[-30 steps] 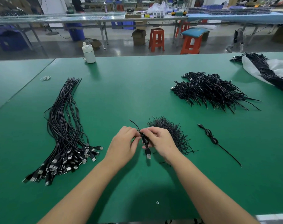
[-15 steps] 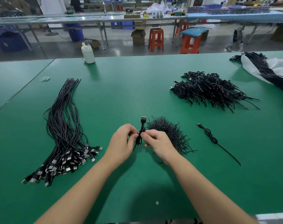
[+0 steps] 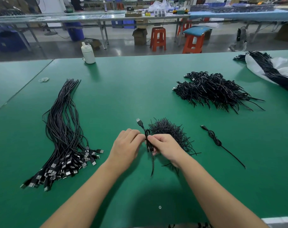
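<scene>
A coiled black USB cable (image 3: 147,142) is held between both hands above the green table (image 3: 116,99). Its plug points up and to the left, and a loose tail hangs down toward me. My left hand (image 3: 126,148) pinches the coil from the left. My right hand (image 3: 164,148) grips it from the right with curled fingers. Just behind my right hand lies a small heap of short black twist ties (image 3: 168,129).
A long bundle of straight black USB cables (image 3: 64,134) lies on the left. A pile of tied cables (image 3: 212,90) sits at the back right, one tied cable (image 3: 217,142) lies alone to the right, and more cables on white plastic (image 3: 271,69) are far right. A white bottle (image 3: 88,53) stands at the far edge.
The coil has been turned over in my hands: its plug pointed down a second ago and now sticks up to the left, with a tail hanging below. Both hands stayed in place.
</scene>
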Demonstrator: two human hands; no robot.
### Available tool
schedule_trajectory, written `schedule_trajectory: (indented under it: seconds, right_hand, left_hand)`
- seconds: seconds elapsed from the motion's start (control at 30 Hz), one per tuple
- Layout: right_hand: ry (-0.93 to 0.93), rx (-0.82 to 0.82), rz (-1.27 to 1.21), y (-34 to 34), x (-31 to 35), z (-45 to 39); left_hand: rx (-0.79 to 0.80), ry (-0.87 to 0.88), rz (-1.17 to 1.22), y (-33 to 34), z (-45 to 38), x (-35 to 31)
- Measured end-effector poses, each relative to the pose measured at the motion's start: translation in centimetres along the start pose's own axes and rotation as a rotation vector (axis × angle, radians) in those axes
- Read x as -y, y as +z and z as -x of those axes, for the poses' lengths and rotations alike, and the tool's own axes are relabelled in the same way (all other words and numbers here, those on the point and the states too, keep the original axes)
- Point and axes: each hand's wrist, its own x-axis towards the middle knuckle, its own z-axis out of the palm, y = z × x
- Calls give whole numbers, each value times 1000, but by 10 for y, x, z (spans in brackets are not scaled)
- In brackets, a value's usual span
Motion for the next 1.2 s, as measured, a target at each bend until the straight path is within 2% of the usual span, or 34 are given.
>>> schedule_trajectory:
  seconds: [0.23, 0.37, 0.47, 0.67, 0.83, 1.0, 1.2]
  right_hand:
    - [92, -308, 641, -91, -6, -5]
    - [281, -363, 1068, -144, -20, -4]
    - [392, -348, 1231, -167, -35, -1]
    - [428, -373, 1260, -177, -55, 3]
    - [316, -600, 1200, -176, -60, 4]
    - [425, -500, 1180, -189, -62, 0]
    - [445, -612, 1112, -208, -66, 0]
  left_hand:
    - [260, -397, -46, 24, 37, 28]
    - [329, -491, -95, 31, 49, 38]
    - [338, -480, -112, 35, 50, 40]
    - [315, -497, -107, 38, 52, 41]
    - [305, -515, -92, 38, 55, 42]
    - [310, -534, -83, 38, 55, 42]
    - [302, -535, -79, 37, 53, 42]
